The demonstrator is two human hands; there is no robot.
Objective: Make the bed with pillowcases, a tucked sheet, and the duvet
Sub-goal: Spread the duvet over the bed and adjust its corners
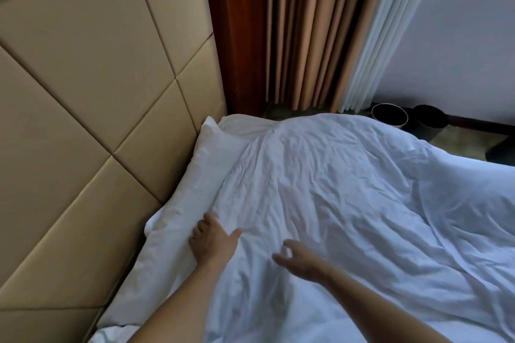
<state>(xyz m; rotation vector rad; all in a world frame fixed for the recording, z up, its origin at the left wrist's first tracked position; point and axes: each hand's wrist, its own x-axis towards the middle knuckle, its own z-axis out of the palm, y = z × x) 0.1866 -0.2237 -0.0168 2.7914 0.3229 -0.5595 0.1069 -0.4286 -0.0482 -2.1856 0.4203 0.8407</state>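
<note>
The white duvet (334,189) lies rumpled across the bed, its top edge meeting the pillows (206,164) at the left, against the padded headboard (83,92). The left hand (213,239) presses on that edge with its thumb splayed and its fingertips sunk in the fold, so I cannot tell whether it grips; the right hand (299,259) hovers near it, fingers loosely spread and empty. This looks like the finishing step, and the next move likely calls for flat palms sweeping the creases toward the far right.

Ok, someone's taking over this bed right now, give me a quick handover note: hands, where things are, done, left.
Left hand rests at the top edge of the duvet, beside the pillow, fingertips buried in the fold; grip unclear.
Right hand hovers open above the duvet, holding nothing.
The pillow lies along the headboard; the duvet covers the bed.
Done: pillowcase on, duvet spread.
Left: smooth the wrinkles, straighten the top edge; the sheet tuck is hidden, so check it.
</note>
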